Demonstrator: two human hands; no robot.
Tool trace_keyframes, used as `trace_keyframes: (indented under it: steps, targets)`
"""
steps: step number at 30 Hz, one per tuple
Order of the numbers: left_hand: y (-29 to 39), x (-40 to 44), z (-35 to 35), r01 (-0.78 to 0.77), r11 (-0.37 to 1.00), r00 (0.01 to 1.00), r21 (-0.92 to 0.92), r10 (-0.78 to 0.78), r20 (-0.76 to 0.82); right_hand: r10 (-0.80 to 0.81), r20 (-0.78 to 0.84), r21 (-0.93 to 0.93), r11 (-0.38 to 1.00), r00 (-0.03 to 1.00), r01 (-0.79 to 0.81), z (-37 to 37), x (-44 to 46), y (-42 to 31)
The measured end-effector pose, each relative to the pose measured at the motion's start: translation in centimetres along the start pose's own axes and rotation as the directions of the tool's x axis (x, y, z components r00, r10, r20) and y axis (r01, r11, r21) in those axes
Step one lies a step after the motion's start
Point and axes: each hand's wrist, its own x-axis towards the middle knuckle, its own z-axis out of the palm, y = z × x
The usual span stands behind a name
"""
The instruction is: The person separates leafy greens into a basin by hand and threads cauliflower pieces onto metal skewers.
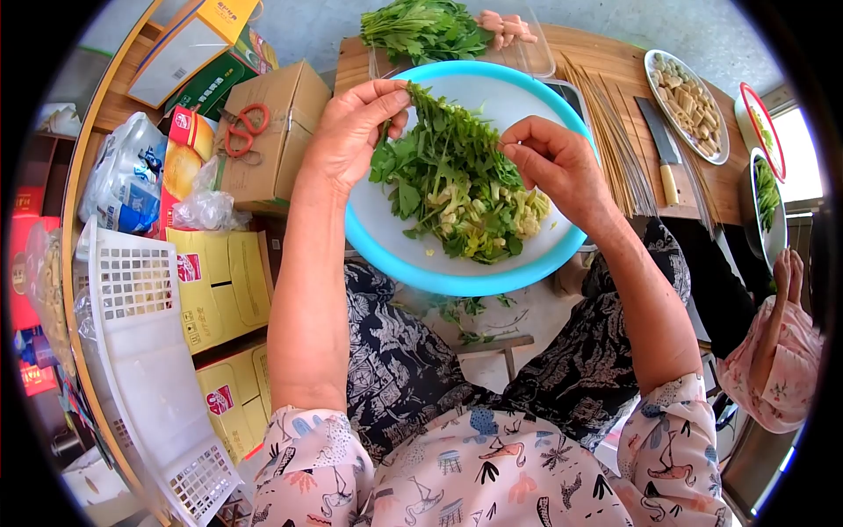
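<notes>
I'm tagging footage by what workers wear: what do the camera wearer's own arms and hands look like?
The left hand and right hand are ungloved, with no watch or bracelet showing. The left sleeve and right sleeve are short, pale pink, and printed with long-legged birds and leafy shapes.

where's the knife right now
In the head view, the knife lies on the wooden table to the right, between the blue-rimmed tub and the white oval plate.

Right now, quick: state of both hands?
Left hand: closed, holding leafy greens.
Right hand: pinched closed at the greens' other edge; hold unclear.
</notes>
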Motion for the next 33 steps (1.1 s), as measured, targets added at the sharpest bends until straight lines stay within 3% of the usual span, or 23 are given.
trace_keyframes:
  steps: [2,4,6,10,16,18,20,22,26,33]
  targets:
    - [-0.2,0.1,-0.1,-0.046,0.992,0.999,0.121,0.048,-0.019,0.005,0.003,0.014,1.0,1.0,-0.005,0.0,0.1,0.2]
    - [-0.3,0.1,0.1,-0.06,0.99,0.997,0.125,0.065,-0.035,0.021,0.032,0.17,0.985,0.999,-0.026,-0.2,0.3,0.4]
    - [-0.3,0.2,0.3,-0.077,0.989,0.995,0.128,0.084,-0.051,0.076,0.067,0.214,0.973,0.995,-0.089,-0.7,0.3,-0.5]
    - [-0.4,0.4,0.6,-0.096,0.993,0.995,0.063,0.094,0.029,0.22,0.118,0.307,0.919,0.968,-0.246,-1.1,0.3,-1.0]
    - [-0.3,0.5,1.5,-0.128,0.986,0.985,0.105,0.115,0.129,0.26,0.191,0.361,0.878,0.946,-0.314,-1.3,0.3,-1.5]
    - [-0.4,0.6,1.5,-0.125,0.982,0.986,0.141,0.108,0.127,0.233,0.181,0.288,0.916,0.955,-0.278,-1.7,0.4,-1.5]
    - [-0.4,0.6,1.5,-0.113,0.992,0.989,0.05,0.107,0.098,0.206,0.172,0.213,0.947,0.963,-0.24,-1.8,0.5,-1.4]
    - [-0.4,0.7,1.3,-0.108,0.993,0.993,0.039,0.106,0.057,0.005,0.032,-0.081,0.997,0.999,-0.002,-1.6,0.5,-1.0]
    - [-0.5,0.8,1.1,-0.093,0.995,0.995,0.037,0.093,0.02,-0.043,0.035,-0.07,0.996,0.998,0.045,-1.9,0.7,-0.5]
    - [-0.2,0.4,1.2,-0.059,0.995,0.998,0.085,0.056,0.04,0.007,0.022,-0.025,1.0,1.0,-0.007,-2.0,0.7,-0.4]
